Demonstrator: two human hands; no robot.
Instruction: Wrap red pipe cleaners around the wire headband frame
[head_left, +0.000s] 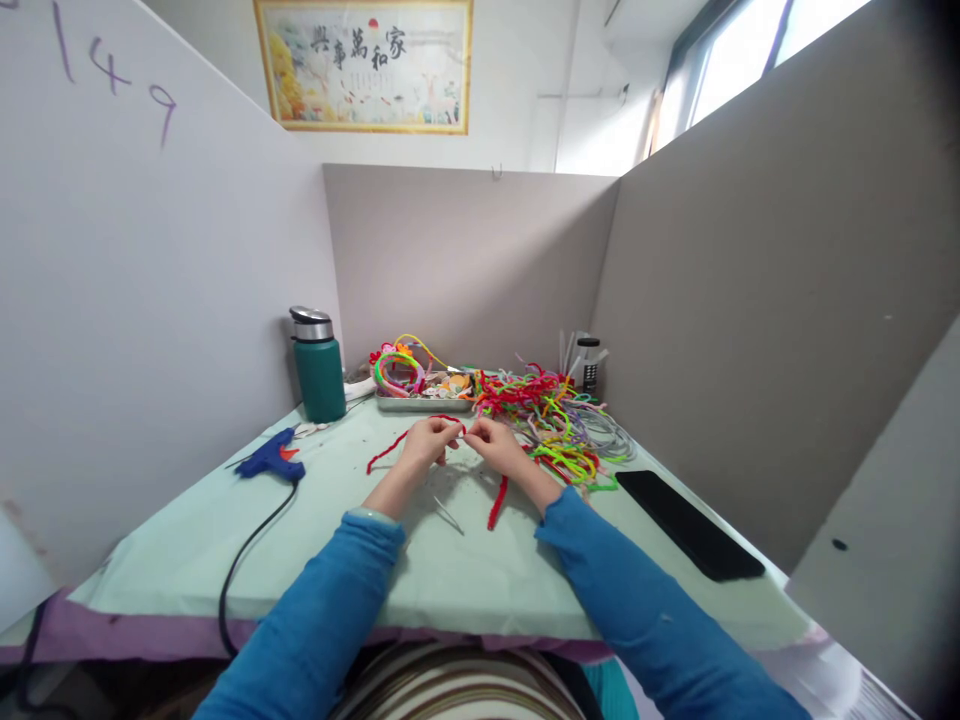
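**Head cam: both hands pinching a red pipe cleaner at a messy craft desk**

Head view looks down at a desk with a pale green cover (465,570), walled in by grey partitions. Both hands meet near the middle of the desk. The left hand (429,443) has its fingers curled narrow around a red pipe cleaner (386,452), whose loose end trails off to the left along the cover. The right hand (496,443) is pinched shut on red pipe cleaner too, and a second red length (497,503) hangs down from it toward the person. Can't tell if it's one piece or two, the fingers hide the join.

Just behind the right hand there's a big tangle of coloured pipe cleaners (559,420), and a metal tray (424,403) with more bits beside it. A green flask (319,366) stands back left, a blue glue gun (270,458) lies near it with its black cord running off the front edge, and a black phone (688,524) lies flat on the right.
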